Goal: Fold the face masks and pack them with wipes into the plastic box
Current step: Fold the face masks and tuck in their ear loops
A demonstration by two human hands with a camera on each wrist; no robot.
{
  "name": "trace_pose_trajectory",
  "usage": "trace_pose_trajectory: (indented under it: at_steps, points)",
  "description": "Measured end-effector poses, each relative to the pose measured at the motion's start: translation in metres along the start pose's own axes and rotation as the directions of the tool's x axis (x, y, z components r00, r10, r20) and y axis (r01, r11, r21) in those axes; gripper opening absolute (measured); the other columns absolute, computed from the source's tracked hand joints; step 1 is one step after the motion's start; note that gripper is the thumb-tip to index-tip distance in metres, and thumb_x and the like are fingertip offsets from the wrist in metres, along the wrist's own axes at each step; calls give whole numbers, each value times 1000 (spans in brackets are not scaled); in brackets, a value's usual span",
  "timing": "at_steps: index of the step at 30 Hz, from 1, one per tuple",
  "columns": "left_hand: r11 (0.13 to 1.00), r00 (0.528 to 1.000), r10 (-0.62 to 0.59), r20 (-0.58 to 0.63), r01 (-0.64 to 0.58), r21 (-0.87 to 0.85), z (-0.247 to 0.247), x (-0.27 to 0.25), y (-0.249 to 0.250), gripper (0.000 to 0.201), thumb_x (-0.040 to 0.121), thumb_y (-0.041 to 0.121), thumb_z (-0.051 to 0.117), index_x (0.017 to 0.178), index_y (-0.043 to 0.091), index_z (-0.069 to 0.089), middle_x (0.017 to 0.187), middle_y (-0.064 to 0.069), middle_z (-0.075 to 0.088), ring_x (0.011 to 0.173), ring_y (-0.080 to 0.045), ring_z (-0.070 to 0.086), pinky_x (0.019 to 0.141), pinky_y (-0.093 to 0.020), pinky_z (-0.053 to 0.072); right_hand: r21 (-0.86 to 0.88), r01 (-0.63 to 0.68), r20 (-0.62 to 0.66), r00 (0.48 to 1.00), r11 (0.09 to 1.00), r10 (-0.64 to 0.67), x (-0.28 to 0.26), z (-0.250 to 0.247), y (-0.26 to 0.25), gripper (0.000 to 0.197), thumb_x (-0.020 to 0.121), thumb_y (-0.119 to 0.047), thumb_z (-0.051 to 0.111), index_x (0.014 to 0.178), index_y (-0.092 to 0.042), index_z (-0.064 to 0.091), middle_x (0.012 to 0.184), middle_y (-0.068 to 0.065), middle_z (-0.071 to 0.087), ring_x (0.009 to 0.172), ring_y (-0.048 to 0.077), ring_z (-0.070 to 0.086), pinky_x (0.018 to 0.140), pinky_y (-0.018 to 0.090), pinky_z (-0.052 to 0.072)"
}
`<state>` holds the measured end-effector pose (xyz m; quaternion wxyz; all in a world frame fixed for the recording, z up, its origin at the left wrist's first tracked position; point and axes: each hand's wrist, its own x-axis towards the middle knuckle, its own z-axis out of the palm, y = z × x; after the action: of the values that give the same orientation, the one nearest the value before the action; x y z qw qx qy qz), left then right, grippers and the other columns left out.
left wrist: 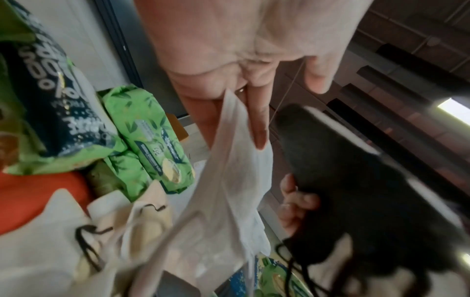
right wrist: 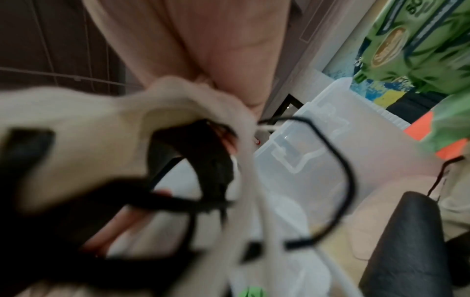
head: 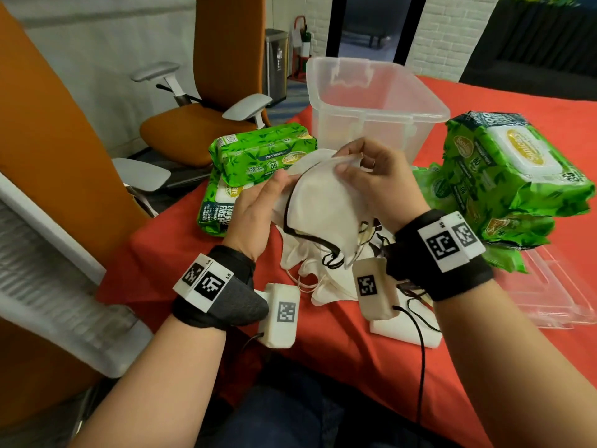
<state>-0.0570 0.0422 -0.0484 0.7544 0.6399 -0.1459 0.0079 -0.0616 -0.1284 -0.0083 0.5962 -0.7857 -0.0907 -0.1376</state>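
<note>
Red tablecloth [head: 355, 350]. Both hands lift white mask [head: 323, 202] before plastic box [head: 371, 101]: left hand [head: 255, 211] pinches edge, right hand [head: 378, 185] pinches top. Wipe packs [head: 258, 156] beside box.

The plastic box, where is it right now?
In the head view the plastic box stands open at the table's far side, behind both hands, between the two stacks of wipes.

Head view: looks forward and down from above onto the red table [head: 355, 350], hands in mid-frame.
Left wrist view: very close, along the left hand [left wrist: 241, 50] toward the white mask [left wrist: 229, 170].
Right wrist view: equally close, blurred, facing the plastic box [right wrist: 343, 150].
Shared: the mask and green wipe packs [head: 261, 150].
</note>
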Motion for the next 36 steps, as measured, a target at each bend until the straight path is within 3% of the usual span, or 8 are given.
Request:
trace_pose_trajectory:
  at_steps: [2, 4, 7, 19, 22, 28, 32, 36]
  points:
    - [1000, 1000, -14, -9, 14, -28, 4, 0, 0, 25, 79, 44, 61, 91, 25, 70, 93, 6, 73, 97, -8, 65, 90, -24, 49, -2, -3, -101, 995, 1000, 3, 2, 8, 3, 21, 76, -7, 62, 78, -27, 54, 77, -1, 61, 68, 11, 55, 66, 26, 46]
    - [999, 999, 13, -47, -12, 34, 7, 1, -1, 15, 80, 21, 70, 96, 20, 68, 91, 7, 70, 89, -1, 65, 88, -22, 49, 15, -26, -159, 987, 1000, 28, 1, 12, 5, 23, 73, -13, 63, 85, -29, 52, 83, 3, 61, 70, 14, 56, 66, 27, 47]
    - [994, 994, 73, -85, -66, 86, 8, 4, -5, 33, 80, -4, 65, 97, 24, 63, 87, 14, 65, 77, 10, 62, 80, -12, 49, 85, -85, -161, 982, 993, 98, -3, 15, 8, 37, 79, -4, 68, 104, -20, 46, 86, 4, 59, 69, 11, 57, 60, 19, 48]
    - [992, 993, 98, -70, -92, 84, 7, 2, -10, 31, 81, -3, 65, 97, 24, 64, 78, 21, 69, 78, 3, 66, 73, -15, 51, 220, -167, -140, 970, 961, 201, -7, 14, 1, 58, 68, 3, 76, 117, -10, 46, 88, 9, 67, 72, 15, 67, 65, 30, 57]
    - [993, 992, 102, -68, -97, 73, 7, 2, -10, 34, 80, -5, 65, 102, 21, 61, 86, 15, 68, 78, 5, 65, 75, -15, 51, 182, -161, -151, 970, 970, 189, -7, 15, 3, 46, 67, -2, 79, 107, -6, 56, 90, 10, 68, 75, 19, 67, 67, 32, 56]
    - [985, 986, 163, -34, -161, 55, 6, 2, -7, 58, 78, -15, 61, 118, 24, 48, 96, 12, 69, 90, 0, 65, 82, -21, 52, -68, -111, -307, 948, 991, 85, -6, 18, 11, 26, 54, -41, 79, 74, -36, 63, 78, 9, 68, 69, 25, 63, 70, 45, 55]
    - [979, 982, 181, -55, -175, 101, 3, 4, -7, 64, 78, -13, 63, 122, 30, 44, 88, 16, 69, 83, -1, 65, 82, -22, 52, -195, -11, -229, 973, 981, -35, -8, 19, 8, 28, 66, -18, 76, 64, -35, 53, 87, 15, 60, 72, 13, 51, 71, 28, 44]
    - [979, 986, 163, -33, -157, 131, 0, 6, -9, 40, 77, -12, 64, 99, 21, 60, 81, 21, 69, 78, 7, 63, 75, -12, 48, -33, 43, 1, 999, 999, -43, -13, 17, 6, 33, 77, 3, 67, 71, -24, 48, 66, -3, 55, 64, 7, 49, 61, 17, 40]
